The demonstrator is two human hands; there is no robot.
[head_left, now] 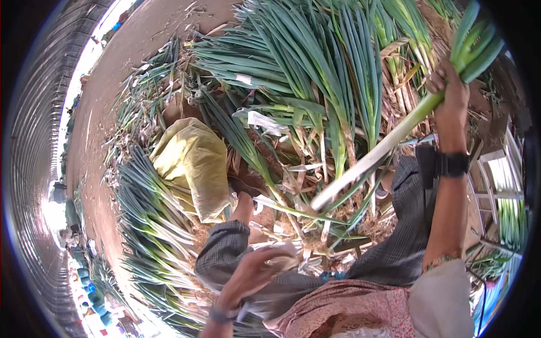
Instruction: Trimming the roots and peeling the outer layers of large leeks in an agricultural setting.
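Observation:
My right hand (451, 90) is raised at the upper right, shut around a long leek (389, 143) at the point where its green leaves begin. The white stalk slants down to the left and ends near the middle of the view. My left hand (256, 270) rests low by my knee, fingers curled on pale stripped leek skins (282, 250). My bare foot (243, 207) sits on the ground among trimmings.
A big heap of leeks (315, 67) fills the top, another row of leeks (152, 225) lies at the left. A yellow sack (194, 163) lies between them. White metal framing (496, 174) stands at the right. Bare dirt floor (112, 73) stretches at the upper left.

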